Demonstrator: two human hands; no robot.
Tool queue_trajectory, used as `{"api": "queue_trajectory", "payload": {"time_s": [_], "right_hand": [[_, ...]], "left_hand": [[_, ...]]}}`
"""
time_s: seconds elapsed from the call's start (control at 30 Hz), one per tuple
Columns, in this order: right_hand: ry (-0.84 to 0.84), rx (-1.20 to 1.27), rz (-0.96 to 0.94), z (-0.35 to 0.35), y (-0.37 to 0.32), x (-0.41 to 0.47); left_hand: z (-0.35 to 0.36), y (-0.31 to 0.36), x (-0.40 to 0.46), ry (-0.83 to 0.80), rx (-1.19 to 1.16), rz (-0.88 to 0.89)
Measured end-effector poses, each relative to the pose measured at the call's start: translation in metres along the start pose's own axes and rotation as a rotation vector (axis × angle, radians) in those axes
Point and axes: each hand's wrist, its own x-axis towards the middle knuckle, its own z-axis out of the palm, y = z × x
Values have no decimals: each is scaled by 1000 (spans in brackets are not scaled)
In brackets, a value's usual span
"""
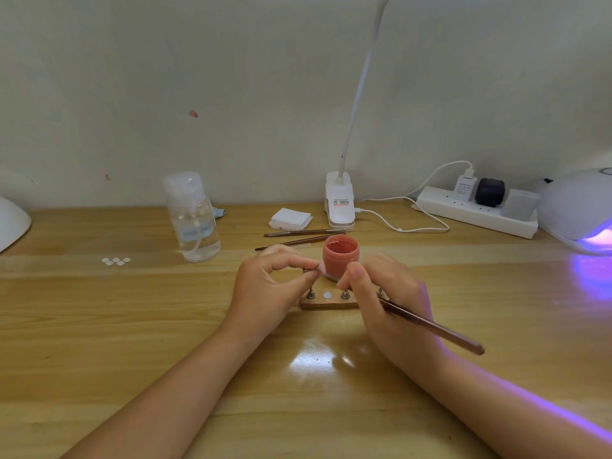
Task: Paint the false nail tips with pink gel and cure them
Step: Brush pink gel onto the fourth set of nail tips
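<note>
Here the left hand (265, 286) is pinching a small pale nail tip (316, 271) between thumb and forefinger, just above the wooden holder (326, 303). The right hand (387, 293) is gripping a brown brush (433, 327) — handle angling back to the right — fingers curled beside the open pink gel jar (341, 255). The curing lamp (578, 213) is glowing violet at far right.

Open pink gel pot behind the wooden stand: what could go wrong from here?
1. The open pink gel pot sits lidless right behind both hands; the left hand or right hand could tip it.
2. The brown brush gripped in the right hand juts sideways and might smear gel.
3. The lit white curing lamp spills purple light, possibly curing exposed gel.
</note>
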Motion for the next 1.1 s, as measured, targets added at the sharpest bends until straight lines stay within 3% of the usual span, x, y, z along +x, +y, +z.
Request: {"api": "queue_trajectory", "payload": {"time_s": [1.1], "right_hand": [[-1,-76,50,3,1,0]], "left_hand": [[-1,2,0,4,9,-7]]}}
